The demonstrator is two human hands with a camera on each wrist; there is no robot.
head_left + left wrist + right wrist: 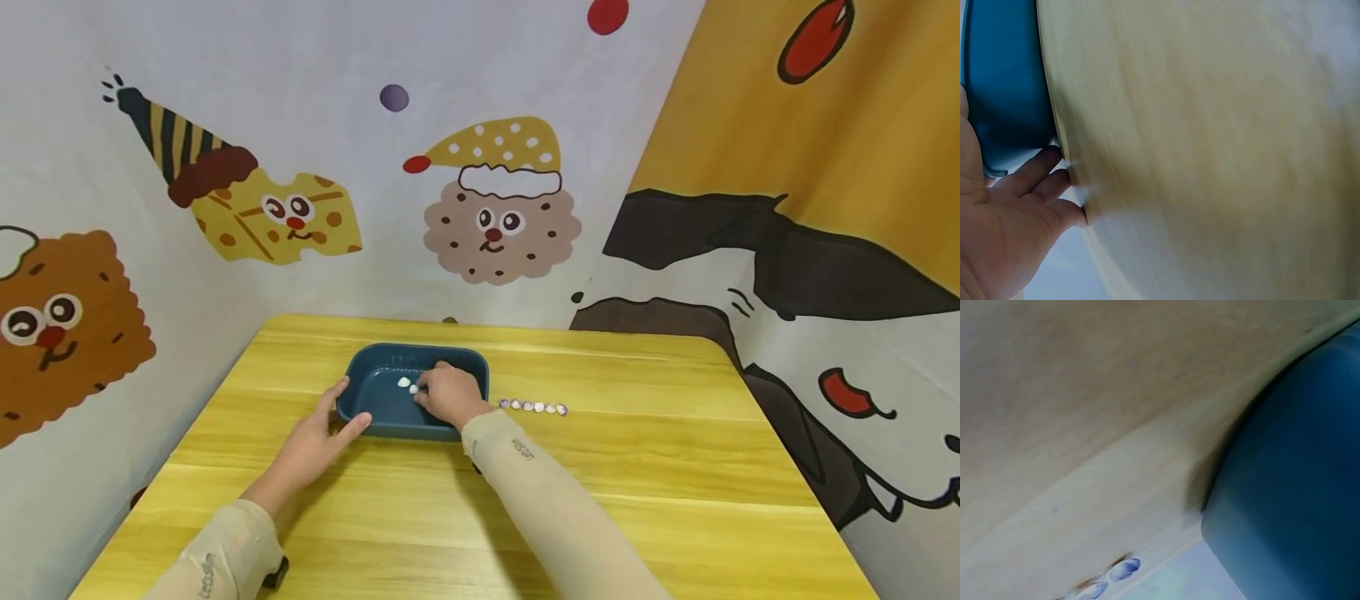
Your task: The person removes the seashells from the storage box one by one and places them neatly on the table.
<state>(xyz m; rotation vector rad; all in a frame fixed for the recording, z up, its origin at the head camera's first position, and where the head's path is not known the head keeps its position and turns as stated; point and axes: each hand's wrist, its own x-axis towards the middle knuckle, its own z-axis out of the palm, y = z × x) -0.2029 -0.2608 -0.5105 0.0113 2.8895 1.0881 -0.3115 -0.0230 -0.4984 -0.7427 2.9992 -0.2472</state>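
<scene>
head view: left hand point(311, 442) spread wide against the left end of a blue tray point(405, 432); right hand point(450, 394) inside it by small white seashells point(404, 382), whether pinching one i cannot tell; six shells point(527, 406) line the table point(637, 475) rightward.

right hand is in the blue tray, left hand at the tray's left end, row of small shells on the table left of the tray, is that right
No: the row of small shells lies on the table to the right of the blue tray, as the head view shows. The right hand and left hand are as you say.
</scene>
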